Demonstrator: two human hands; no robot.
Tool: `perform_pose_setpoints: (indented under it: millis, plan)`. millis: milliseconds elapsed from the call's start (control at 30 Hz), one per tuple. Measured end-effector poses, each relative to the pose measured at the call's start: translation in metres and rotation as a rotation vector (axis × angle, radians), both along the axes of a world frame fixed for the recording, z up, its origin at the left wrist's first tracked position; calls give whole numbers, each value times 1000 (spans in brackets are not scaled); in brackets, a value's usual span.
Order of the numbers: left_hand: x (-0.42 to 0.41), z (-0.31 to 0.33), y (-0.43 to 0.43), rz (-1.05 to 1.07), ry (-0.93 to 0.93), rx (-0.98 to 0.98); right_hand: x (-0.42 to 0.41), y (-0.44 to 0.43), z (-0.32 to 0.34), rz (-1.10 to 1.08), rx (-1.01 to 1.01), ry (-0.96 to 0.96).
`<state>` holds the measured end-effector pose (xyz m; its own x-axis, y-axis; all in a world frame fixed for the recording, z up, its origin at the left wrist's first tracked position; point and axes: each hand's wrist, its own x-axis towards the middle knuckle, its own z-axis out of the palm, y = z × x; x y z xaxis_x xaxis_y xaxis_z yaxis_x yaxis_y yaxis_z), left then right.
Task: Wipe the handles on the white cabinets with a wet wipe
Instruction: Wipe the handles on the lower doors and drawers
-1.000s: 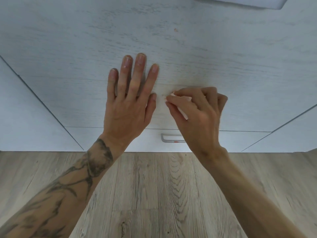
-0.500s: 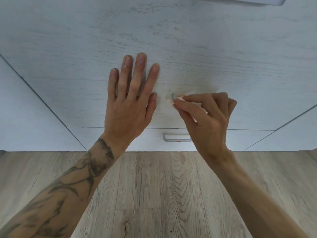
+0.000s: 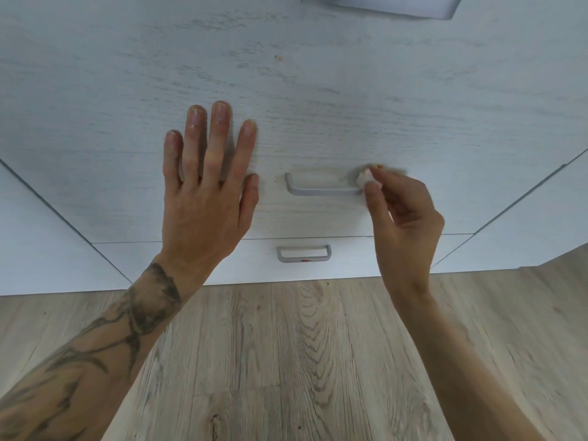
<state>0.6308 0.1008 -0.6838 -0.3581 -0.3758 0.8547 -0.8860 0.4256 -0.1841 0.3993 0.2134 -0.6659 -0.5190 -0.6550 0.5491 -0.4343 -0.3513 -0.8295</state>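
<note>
A: What is the left hand point(image 3: 203, 198) doing?

B: It is lying flat against the white cabinet front point(image 3: 318, 106). Its fingers point(image 3: 219, 135) are stretching straight and slightly spread, and it is gripping nothing. It is resting just left of the middle handle point(image 3: 321, 190), with the thumb tip near the handle's left end but not touching it.

A: And the right hand point(image 3: 404, 224)?

B: It is pinching a small, wadded wet wipe point(image 3: 365, 178) between thumb and forefinger. The other fingers are curling loosely toward the palm. The wipe is touching the right end of the middle handle, where the bar bends back toward the panel.

A: Is the wipe wrapping around the bar?

B: I cannot tell; the wad and the fingertips are hiding that corner, and the spot is slightly blurred.

A: Where are the other handles sitting?

B: The lower handle point(image 3: 304, 253) is showing on the drawer beneath, between the two wrists, with a small red mark on its bar. The top handle point(image 3: 397, 6) is peeking in at the upper edge, well apart from both hands.

A: What is lying below?

B: A wood-grain floor point(image 3: 302, 361), with the tattooed left forearm point(image 3: 95, 361) reaching across it.
</note>
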Motion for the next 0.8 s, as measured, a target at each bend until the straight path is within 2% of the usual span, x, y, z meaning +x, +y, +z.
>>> perform_pose_setpoints:
  millis: [100, 233, 367, 500, 600, 800]
  plan:
    - [0, 0, 0, -4, -2, -2, 11, 0, -2, 22, 7, -92]
    - [0, 1, -1, -9, -2, -4, 14, 7, -2, -13, -6, -82]
    - [-1, 0, 0, -5, -3, -4, 6, 6, 8, 41, 30, -184]
    - [-2, 0, 0, -7, -3, -4, 8, 10, 7, 41, 74, -132]
    - [-1, 0, -1, -4, -2, -8, 9, 16, 7, 43, 63, -10]
    - [-1, 0, 0, -10, 3, 3, 8, 8, 6, 19, 68, -54]
